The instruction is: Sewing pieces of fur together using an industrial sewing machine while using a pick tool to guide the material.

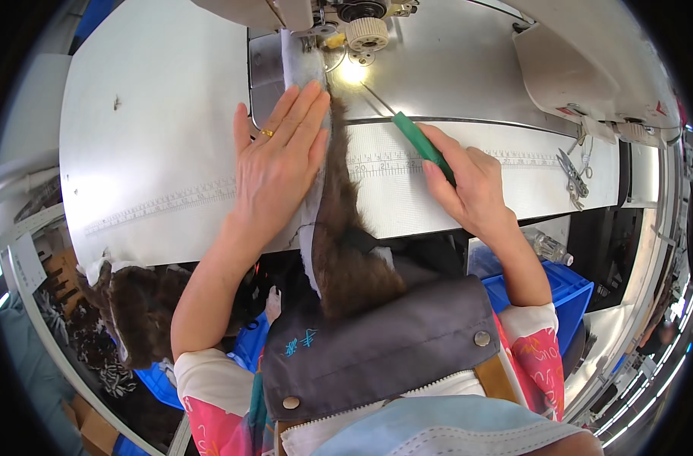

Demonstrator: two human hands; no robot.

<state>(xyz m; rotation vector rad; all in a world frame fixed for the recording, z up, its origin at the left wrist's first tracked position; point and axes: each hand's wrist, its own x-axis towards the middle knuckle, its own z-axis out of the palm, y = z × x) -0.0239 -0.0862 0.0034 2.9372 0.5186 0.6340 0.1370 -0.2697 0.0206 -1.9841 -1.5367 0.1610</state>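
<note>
My left hand lies flat, fingers stretched forward, on the pale backing of a brown fur strip. A gold ring is on one finger. The strip runs from under the sewing machine's head down over the table's front edge toward my lap, its fur side showing along the right. In my right hand is a green-handled awl. Its thin metal tip points up and left toward the lit spot beside the needle area, apart from the fur. The machine's foot partly hides the strip's far end.
A printed ruler scale crosses the white sewing table. Thread snips lie at its right end. Below the table are more brown fur at left, a blue bin and a clear plastic bottle at right.
</note>
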